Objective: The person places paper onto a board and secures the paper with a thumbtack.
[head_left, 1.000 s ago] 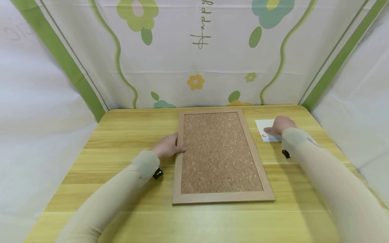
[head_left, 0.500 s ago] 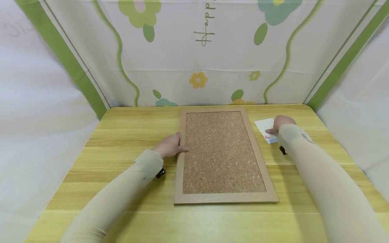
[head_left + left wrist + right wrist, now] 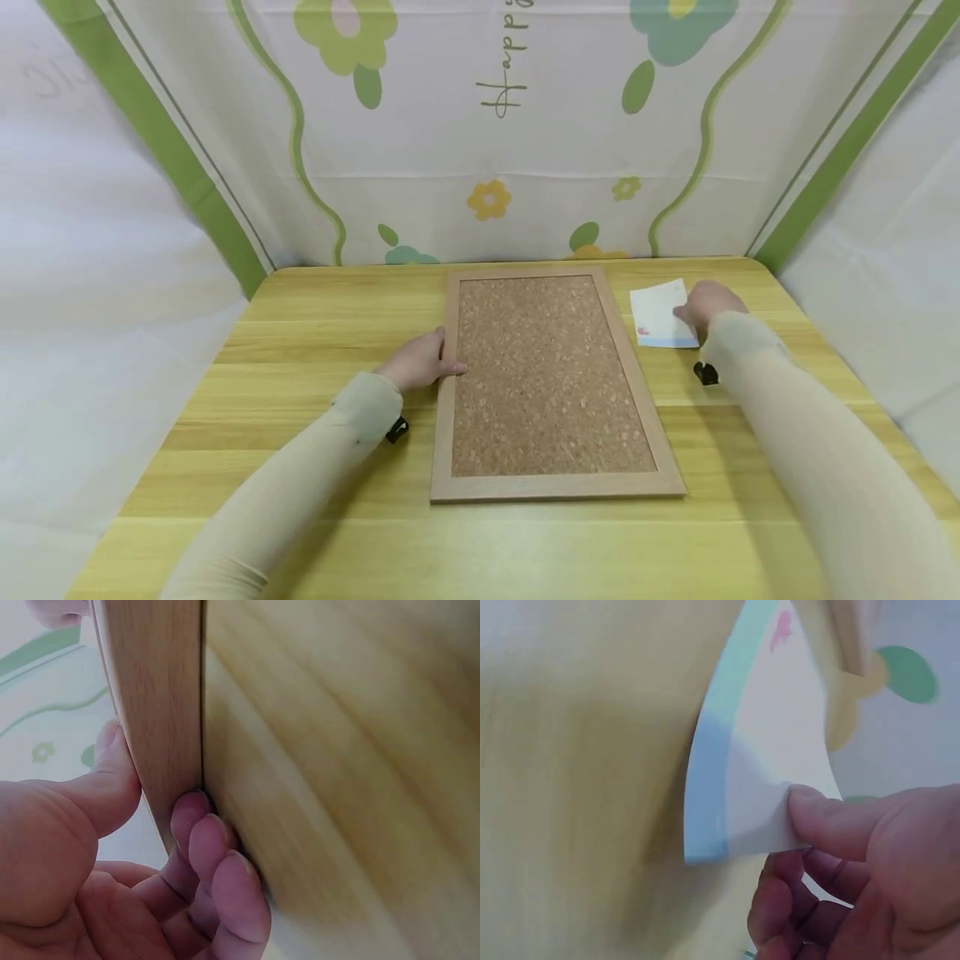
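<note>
The cork board [image 3: 551,375] lies flat on the table [image 3: 322,333], its position unchanged from half a second ago. The left hand [image 3: 414,361] grips the board's left side, thumb over the wooden frame [image 3: 444,425] and fingers curled at its edge; that hold is likewise unaltered. The right hand [image 3: 714,304] pinches a white card [image 3: 658,312] at its right edge, thumb on the printed face, fingers behind. The card is to the right of the board, apart from it. Compared with the previous frame, the card has turned, its blue-banded edge now nearly parallel to the board's near side, and the right hand has shifted slightly right. The right wrist view shows the card bowed.
</note>
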Action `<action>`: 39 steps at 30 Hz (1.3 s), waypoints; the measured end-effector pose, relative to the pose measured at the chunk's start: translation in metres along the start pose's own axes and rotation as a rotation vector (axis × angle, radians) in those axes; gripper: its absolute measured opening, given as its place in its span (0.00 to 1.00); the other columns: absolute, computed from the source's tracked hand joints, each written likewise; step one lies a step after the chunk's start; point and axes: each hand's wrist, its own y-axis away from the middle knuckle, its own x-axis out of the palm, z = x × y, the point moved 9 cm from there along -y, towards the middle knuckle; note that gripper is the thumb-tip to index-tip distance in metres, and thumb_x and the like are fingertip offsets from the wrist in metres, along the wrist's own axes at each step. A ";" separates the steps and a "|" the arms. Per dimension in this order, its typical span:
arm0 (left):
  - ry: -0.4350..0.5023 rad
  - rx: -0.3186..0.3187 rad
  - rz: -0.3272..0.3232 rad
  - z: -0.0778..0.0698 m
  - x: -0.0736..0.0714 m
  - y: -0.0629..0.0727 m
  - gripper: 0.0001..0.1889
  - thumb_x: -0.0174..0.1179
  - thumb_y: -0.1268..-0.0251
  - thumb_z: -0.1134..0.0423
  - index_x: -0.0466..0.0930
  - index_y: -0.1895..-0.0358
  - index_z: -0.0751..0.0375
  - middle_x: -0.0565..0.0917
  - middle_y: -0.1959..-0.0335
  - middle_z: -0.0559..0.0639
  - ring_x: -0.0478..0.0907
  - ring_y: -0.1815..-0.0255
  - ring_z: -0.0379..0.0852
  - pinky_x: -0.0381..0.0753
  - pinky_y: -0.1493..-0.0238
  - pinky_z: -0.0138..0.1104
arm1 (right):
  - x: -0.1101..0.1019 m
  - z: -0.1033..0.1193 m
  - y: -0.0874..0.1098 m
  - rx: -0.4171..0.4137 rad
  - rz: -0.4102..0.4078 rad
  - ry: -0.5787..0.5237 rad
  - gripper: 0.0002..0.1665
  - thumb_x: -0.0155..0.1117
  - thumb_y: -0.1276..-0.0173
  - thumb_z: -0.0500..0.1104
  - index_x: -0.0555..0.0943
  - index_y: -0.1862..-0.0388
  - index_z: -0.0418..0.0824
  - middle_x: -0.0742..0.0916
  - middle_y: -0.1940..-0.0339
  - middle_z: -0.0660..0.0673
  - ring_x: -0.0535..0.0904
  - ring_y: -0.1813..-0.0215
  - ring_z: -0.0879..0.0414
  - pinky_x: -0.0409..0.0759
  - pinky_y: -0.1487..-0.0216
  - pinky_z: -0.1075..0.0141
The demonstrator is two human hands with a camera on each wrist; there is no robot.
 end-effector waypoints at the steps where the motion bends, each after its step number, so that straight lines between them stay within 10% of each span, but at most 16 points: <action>1: 0.006 0.002 -0.001 0.000 0.000 0.000 0.49 0.62 0.31 0.48 0.43 0.22 0.72 0.62 0.27 0.69 0.61 0.27 0.62 0.61 0.30 0.51 | -0.004 0.000 0.004 -0.010 -0.012 -0.011 0.26 0.53 0.24 0.51 0.80 0.67 0.27 0.80 0.49 0.23 0.77 0.51 0.32 0.73 0.47 0.38; 5: 0.031 0.020 -0.010 0.002 0.001 -0.001 0.49 0.62 0.32 0.47 0.43 0.22 0.70 0.62 0.27 0.68 0.61 0.27 0.62 0.61 0.30 0.51 | -0.026 0.000 0.025 -0.052 -0.079 -0.063 0.32 0.52 0.24 0.55 0.77 0.53 0.23 0.79 0.48 0.23 0.74 0.50 0.29 0.73 0.49 0.39; 13: 0.079 0.067 -0.040 0.005 0.000 0.004 0.31 0.62 0.31 0.50 0.67 0.32 0.63 0.82 0.51 0.56 0.80 0.50 0.51 0.77 0.45 0.47 | -0.049 0.013 0.065 -0.095 -0.255 -0.228 0.31 0.55 0.27 0.64 0.82 0.59 0.37 0.85 0.62 0.38 0.75 0.62 0.46 0.70 0.68 0.57; 20: 0.087 -0.029 -0.104 0.010 -0.013 0.016 0.45 0.57 0.29 0.41 0.48 0.21 0.65 0.69 0.30 0.64 0.70 0.34 0.61 0.70 0.37 0.52 | -0.045 0.047 0.090 -0.178 -0.381 -0.434 0.32 0.60 0.30 0.64 0.84 0.55 0.35 0.86 0.67 0.43 0.78 0.65 0.49 0.77 0.68 0.63; 26: 0.231 0.111 -0.196 -0.024 -0.032 0.024 0.35 0.54 0.27 0.42 0.61 0.24 0.55 0.81 0.49 0.56 0.81 0.67 0.52 0.78 0.70 0.44 | -0.035 0.078 0.104 -0.227 -0.370 -0.514 0.28 0.63 0.31 0.61 0.84 0.57 0.36 0.85 0.70 0.45 0.79 0.64 0.45 0.78 0.69 0.63; 33: 0.557 0.190 -0.152 -0.070 -0.026 0.025 0.21 0.57 0.26 0.49 0.78 0.36 0.53 0.82 0.47 0.59 0.82 0.54 0.62 0.80 0.49 0.51 | -0.016 0.118 0.105 -0.287 -0.263 -0.546 0.26 0.63 0.31 0.62 0.84 0.59 0.38 0.84 0.70 0.42 0.78 0.66 0.46 0.75 0.70 0.62; 39: 0.607 0.219 -0.165 -0.087 -0.022 0.017 0.21 0.60 0.29 0.50 0.80 0.39 0.55 0.84 0.52 0.53 0.82 0.54 0.64 0.80 0.49 0.51 | 0.003 0.152 0.102 -0.371 -0.200 -0.580 0.20 0.65 0.29 0.55 0.82 0.65 0.38 0.83 0.72 0.39 0.78 0.68 0.47 0.78 0.69 0.62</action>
